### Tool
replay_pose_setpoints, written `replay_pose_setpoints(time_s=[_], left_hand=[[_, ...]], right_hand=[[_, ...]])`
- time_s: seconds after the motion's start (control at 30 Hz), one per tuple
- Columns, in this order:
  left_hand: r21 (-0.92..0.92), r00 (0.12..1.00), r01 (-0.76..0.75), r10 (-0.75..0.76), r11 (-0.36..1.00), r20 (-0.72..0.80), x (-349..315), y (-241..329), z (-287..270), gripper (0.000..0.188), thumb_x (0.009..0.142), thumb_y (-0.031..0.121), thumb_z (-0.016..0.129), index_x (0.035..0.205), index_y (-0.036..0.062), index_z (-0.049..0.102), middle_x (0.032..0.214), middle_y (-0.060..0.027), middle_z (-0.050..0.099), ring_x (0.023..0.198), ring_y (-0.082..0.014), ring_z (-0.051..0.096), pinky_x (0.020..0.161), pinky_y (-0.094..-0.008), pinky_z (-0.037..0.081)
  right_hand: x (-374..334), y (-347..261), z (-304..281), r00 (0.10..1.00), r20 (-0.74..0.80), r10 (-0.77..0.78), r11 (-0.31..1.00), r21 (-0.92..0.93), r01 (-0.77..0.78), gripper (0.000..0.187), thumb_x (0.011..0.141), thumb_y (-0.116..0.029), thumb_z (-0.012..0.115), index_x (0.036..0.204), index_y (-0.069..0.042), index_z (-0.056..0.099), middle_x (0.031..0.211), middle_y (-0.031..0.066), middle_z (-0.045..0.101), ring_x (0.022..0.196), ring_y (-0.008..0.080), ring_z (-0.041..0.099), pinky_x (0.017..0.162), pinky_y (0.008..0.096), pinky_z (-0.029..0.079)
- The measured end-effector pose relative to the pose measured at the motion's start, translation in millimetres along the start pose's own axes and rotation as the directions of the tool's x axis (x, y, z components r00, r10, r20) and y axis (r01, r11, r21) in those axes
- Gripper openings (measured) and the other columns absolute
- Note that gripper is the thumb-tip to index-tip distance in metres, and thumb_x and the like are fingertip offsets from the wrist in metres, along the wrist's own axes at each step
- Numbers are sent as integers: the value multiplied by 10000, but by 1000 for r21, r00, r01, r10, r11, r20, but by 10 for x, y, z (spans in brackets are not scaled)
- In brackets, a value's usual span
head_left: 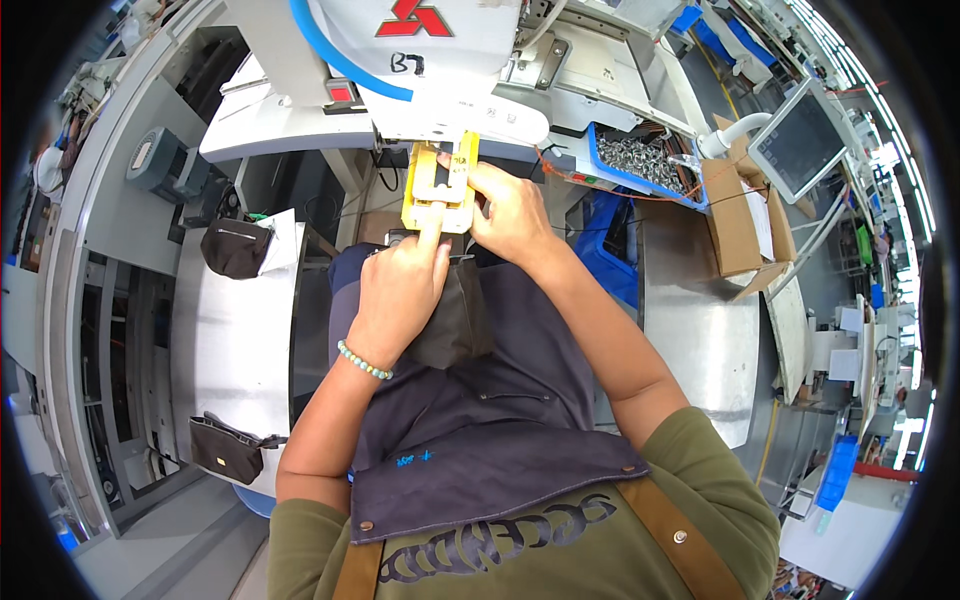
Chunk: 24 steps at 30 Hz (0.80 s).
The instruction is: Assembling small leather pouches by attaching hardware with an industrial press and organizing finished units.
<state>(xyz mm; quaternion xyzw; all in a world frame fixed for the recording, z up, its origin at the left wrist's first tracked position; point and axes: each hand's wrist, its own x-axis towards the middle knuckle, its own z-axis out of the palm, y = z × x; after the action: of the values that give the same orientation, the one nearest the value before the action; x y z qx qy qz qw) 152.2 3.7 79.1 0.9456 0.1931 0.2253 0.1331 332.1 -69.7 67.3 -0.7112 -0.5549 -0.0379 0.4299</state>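
Observation:
Under the white machine head (440, 60), a yellow frame-shaped fixture (412, 195) with a pale inner plate sits between my hands. My right hand (515, 215) is closed around its right side, thumb and fingers against the edge. From the near side, my left hand (400, 295) reaches up with its index finger laid on the plate. Its thumb lies by the top of a dark fabric pouch (458, 325), which hangs over my lap below the fixture. The left hand's other fingers curl out of sight around the pouch's upper part.
Two dark zip pouches, one upper (237, 248) and one lower (228, 447), lie on the left metal table (230, 340). At the right stand a blue tray of metal pieces (640, 165), an open cardboard box (733, 225) and a screen (800, 140). A blue hose (345, 65) bends beside the machine.

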Motion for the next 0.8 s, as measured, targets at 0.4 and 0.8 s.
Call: replay_pose_setpoints(time_s=[0.4, 0.8], left_hand=[[4, 1000, -6, 6, 1000, -10, -13, -55, 39, 550, 938, 221, 687, 1424, 27, 516, 694, -146, 657, 594, -327, 661, 547, -430, 514], [-18, 998, -39, 38, 999, -59, -32, -74, 133, 590, 922, 204, 701, 1443, 20, 495, 673, -129, 649, 576, -306, 654, 540, -423, 513]], right_hand=[[-91, -56, -40, 996, 71, -58, 987, -147, 68, 355, 793, -91, 684, 1146, -86, 651, 934, 142, 691, 784, 364, 691, 679, 435, 568], [-8, -188, -44, 998, 35, -45, 993, -112, 49, 221, 820, -94, 685, 1038, -65, 701, 819, 143, 695, 715, 363, 689, 628, 447, 558]])
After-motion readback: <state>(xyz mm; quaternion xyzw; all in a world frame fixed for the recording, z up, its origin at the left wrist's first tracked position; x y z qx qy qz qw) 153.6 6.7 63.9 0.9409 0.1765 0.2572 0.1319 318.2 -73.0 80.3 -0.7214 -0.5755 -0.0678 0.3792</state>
